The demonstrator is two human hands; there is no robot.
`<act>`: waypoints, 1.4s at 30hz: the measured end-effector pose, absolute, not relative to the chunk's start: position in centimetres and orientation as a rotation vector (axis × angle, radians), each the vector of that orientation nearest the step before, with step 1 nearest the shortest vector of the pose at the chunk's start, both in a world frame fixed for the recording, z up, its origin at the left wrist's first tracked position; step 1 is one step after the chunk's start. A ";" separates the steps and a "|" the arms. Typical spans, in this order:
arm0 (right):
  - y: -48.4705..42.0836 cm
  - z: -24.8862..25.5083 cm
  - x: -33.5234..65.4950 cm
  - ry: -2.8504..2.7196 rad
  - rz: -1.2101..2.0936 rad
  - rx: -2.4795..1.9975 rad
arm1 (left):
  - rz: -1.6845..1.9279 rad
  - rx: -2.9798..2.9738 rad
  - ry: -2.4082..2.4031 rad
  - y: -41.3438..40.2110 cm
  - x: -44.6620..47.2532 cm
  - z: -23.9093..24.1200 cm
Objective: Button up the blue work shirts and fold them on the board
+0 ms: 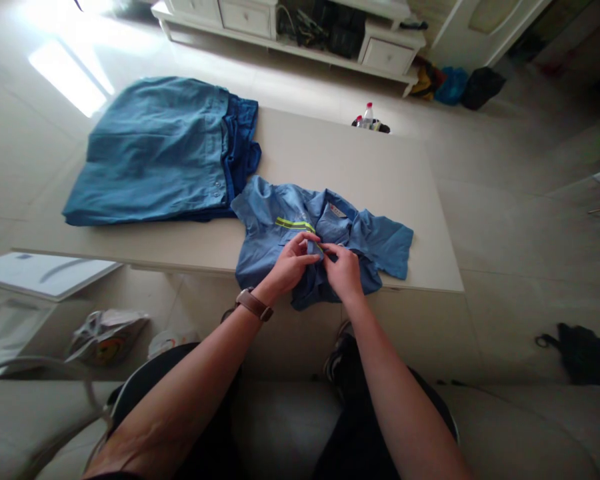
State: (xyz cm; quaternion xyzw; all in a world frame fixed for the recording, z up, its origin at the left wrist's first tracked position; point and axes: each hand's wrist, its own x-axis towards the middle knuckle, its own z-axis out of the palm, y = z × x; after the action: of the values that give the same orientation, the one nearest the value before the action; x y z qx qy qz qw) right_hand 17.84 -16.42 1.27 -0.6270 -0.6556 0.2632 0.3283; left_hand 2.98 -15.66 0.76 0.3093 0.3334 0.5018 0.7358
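A blue work shirt (280, 223) with a yellow-green reflective stripe lies crumpled at the near edge of a beige table (340, 167). My left hand (293, 263), with a brown watch on its wrist, pinches the shirt's front fabric near the middle. My right hand (344, 270) grips the same fabric right beside it, fingertips almost touching the left hand's. Part of the shirt hangs over the table's front edge below my hands.
A stack of folded blue garments (160, 150) lies on the table's left part. A white cabinet (290, 27) stands at the back, bottles (367, 117) sit on the floor behind the table, bags (105, 333) lie on the floor left, and a dark object (585, 350) right.
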 end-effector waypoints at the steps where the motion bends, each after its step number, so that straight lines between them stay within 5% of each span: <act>1: -16.4 1.3 17.9 -1.707 0.662 -1.628 | 1.092 0.742 0.778 -15.6 2.9 0.6; 8: -16.3 2.2 18.1 -1.752 0.514 -1.543 | 1.052 1.431 1.480 -15.5 2.1 0.8; 18: -16.4 2.7 17.9 -1.825 0.650 -1.361 | 1.057 0.947 1.017 -15.3 2.6 -0.2; 42: -16.3 2.9 18.5 -1.388 0.857 -1.457 | 1.151 1.470 1.484 -16.5 2.6 0.8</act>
State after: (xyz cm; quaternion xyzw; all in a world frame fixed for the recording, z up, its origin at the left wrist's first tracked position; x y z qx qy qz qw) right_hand 18.53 -16.32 2.93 -0.5917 -0.5637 0.3481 0.4592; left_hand 2.56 -16.50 0.80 0.5729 0.5782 0.4485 0.3693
